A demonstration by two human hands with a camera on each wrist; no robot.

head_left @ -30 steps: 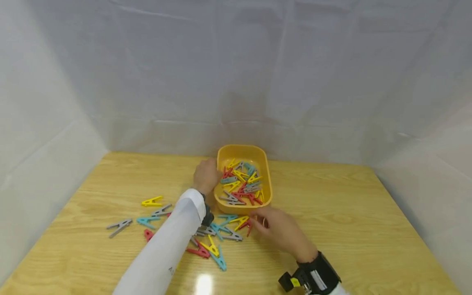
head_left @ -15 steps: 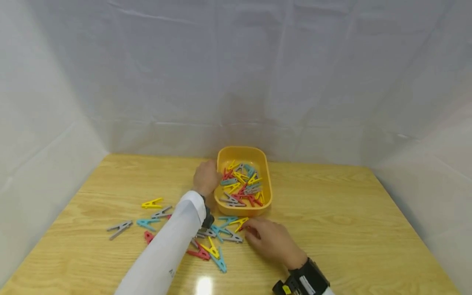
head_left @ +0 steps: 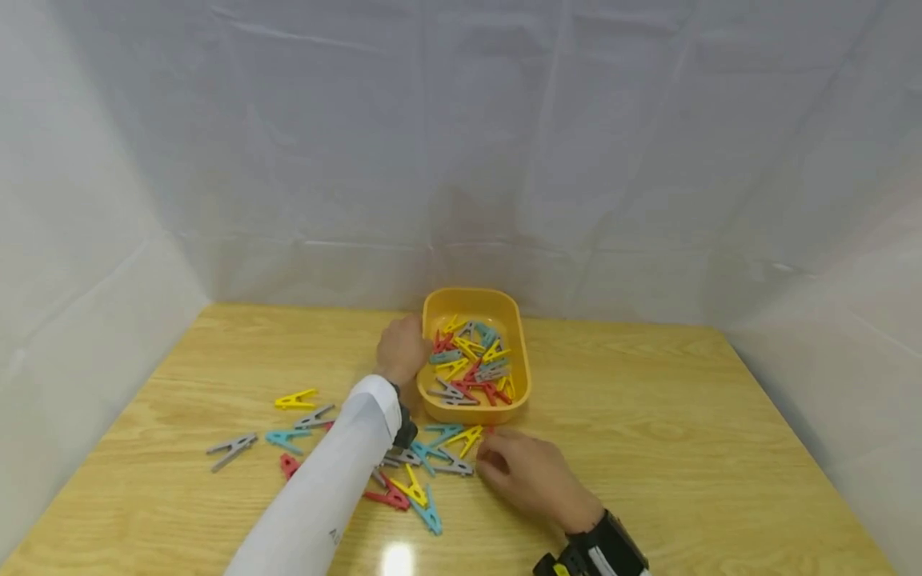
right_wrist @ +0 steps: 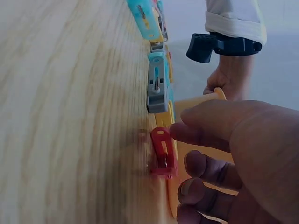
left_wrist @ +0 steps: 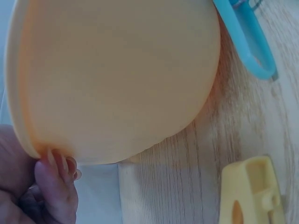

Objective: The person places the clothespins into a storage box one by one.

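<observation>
Long white sleeve [head_left: 317, 496] on the left arm, black wrist strap [head_left: 404, 428] at its cuff; black strap [head_left: 605, 544] with yellow-tagged mount on the right wrist.
</observation>
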